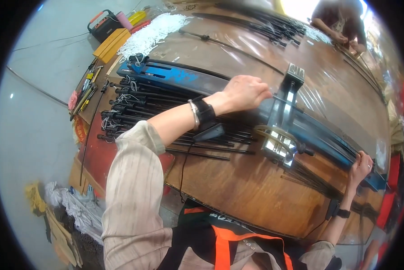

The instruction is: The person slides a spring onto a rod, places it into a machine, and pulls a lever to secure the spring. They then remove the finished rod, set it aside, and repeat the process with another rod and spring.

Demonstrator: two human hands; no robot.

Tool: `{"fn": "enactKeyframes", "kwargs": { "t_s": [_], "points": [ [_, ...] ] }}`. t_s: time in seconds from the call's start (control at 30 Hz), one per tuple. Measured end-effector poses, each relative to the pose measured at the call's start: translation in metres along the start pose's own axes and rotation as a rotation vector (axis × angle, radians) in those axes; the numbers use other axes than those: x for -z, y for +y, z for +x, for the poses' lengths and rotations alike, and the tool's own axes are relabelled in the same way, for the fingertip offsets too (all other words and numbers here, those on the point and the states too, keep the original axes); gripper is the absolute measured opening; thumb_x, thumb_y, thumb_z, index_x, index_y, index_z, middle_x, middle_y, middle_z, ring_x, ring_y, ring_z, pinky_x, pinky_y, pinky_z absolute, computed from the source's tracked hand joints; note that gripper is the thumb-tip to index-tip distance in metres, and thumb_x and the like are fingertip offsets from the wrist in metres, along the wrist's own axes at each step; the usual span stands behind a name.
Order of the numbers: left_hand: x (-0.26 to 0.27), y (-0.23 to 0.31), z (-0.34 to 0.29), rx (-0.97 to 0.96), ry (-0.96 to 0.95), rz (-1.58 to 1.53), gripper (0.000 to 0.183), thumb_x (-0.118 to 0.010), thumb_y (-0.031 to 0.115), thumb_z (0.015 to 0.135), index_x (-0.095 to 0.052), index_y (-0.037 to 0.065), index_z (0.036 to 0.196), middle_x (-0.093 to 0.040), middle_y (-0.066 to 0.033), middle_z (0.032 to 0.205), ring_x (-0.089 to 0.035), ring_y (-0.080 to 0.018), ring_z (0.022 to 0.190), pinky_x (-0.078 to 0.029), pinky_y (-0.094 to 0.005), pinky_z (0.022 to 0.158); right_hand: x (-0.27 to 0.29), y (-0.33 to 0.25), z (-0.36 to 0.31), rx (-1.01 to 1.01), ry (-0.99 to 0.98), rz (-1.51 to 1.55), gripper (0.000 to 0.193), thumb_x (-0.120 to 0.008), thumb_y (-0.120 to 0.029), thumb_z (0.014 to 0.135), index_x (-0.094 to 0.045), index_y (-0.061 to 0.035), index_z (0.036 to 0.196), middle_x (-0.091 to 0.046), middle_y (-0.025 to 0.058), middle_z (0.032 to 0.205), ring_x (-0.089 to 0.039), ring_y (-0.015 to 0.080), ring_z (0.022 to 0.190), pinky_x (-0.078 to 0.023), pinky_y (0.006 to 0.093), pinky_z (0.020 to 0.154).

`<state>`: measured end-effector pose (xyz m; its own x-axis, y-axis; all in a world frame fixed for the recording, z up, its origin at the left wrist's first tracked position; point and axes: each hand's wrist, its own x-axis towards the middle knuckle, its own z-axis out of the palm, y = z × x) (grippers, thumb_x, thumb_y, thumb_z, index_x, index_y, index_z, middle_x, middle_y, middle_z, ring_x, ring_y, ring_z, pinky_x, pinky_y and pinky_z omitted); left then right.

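A long blue metal rail (179,77) runs across the bench, with a thin black rod (188,66) lying along it. My left hand (247,93) is closed over the rod at the rail's middle, fingers curled down. Just right of it stands a metal clamp fixture (285,108) with a round ring handwheel (278,140) on its near side. Far along the rail at the right, my right hand (361,166) is closed near the rail's end; its fingertips hide what they hold. Under my left forearm lie several black rods (130,108) with white cords tied at their ends.
White small pieces (154,33) are heaped at the back left beside a yellow box (111,45). Hand tools (90,87) lie at the left edge. More black rods (260,22) are at the back. Another person (341,27) works at the far right.
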<state>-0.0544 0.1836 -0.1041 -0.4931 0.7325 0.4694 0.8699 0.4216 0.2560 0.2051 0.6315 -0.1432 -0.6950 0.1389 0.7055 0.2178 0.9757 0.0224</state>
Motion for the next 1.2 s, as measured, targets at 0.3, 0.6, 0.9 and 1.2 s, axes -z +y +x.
{"fn": "enactKeyframes", "kwargs": {
  "t_s": [0.3,0.6,0.9,1.2],
  "points": [
    [-0.003,0.000,-0.001,0.070,0.070,-0.161,0.024,-0.070,0.028,0.084,-0.061,0.007,0.078,-0.062,-0.0106,0.080,-0.062,-0.0348,0.079,-0.050,-0.0442,0.069,0.000,-0.002,-0.001,-0.034,-0.013,0.008,0.009,-0.060,-0.011,0.093,-0.063,-0.0039,0.097,-0.064,0.0104,0.094,-0.056,0.0286,0.096,-0.043,0.0382,0.089],
    [-0.003,0.009,0.004,0.021,0.024,-0.099,0.020,-0.067,0.028,0.086,-0.060,0.009,0.082,-0.063,-0.0106,0.083,-0.063,-0.0348,0.082,-0.049,-0.0444,0.071,0.014,-0.021,-0.006,0.058,0.010,0.033,0.025,-0.062,-0.008,0.090,-0.066,-0.0062,0.115,-0.067,0.0084,0.114,-0.056,0.0296,0.112,-0.040,0.0379,0.100],
    [-0.002,0.015,0.010,0.135,-0.176,0.130,0.019,-0.054,0.027,0.095,-0.063,0.011,0.087,-0.068,-0.0132,0.078,-0.067,-0.0340,0.076,-0.051,-0.0457,0.068,0.031,-0.155,-0.018,0.144,-0.061,0.218,0.025,-0.068,-0.013,0.086,-0.068,-0.0095,0.111,-0.070,0.0019,0.106,-0.061,0.0232,0.107,-0.035,0.0381,0.097],
    [-0.011,0.015,0.005,0.069,-0.156,0.147,0.020,-0.053,0.024,0.095,-0.057,0.010,0.082,-0.067,-0.0103,0.076,-0.065,-0.0311,0.076,-0.044,-0.0422,0.066,0.023,-0.187,-0.018,0.099,-0.161,0.505,0.031,-0.067,-0.002,0.081,-0.065,-0.0053,0.112,-0.068,0.0081,0.102,-0.060,0.0270,0.102,-0.041,0.0389,0.090]
  ]
}}
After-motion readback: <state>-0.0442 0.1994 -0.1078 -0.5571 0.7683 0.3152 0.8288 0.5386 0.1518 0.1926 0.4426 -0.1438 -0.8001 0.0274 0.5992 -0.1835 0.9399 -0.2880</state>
